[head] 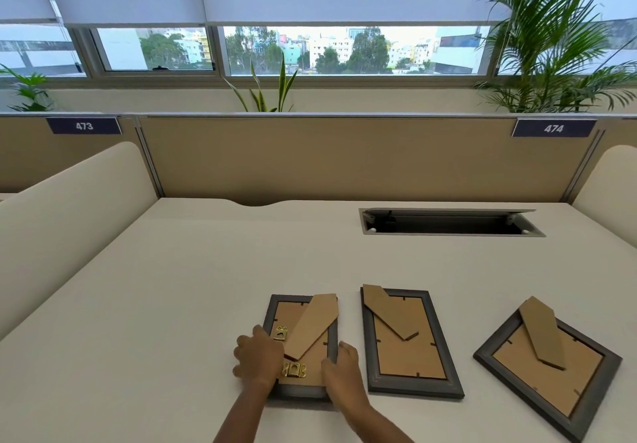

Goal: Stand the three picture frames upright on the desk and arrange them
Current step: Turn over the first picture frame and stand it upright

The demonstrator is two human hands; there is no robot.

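Three grey picture frames lie face down on the cream desk (172, 287), brown backs and cardboard easel stands up. The left frame (299, 315) has two brass hangers on its back. My left hand (256, 356) grips its left edge and my right hand (339, 368) grips its right edge near the bottom. The middle frame (410, 342) lies flat just to the right, untouched. The right frame (548, 363) lies turned at an angle near the desk's right side.
An open cable hatch (448, 224) is sunk into the desk at the back right. A tan partition (344, 160) closes the back, with cream side dividers (69, 208) left and right. Plants stand behind the partition by the window.
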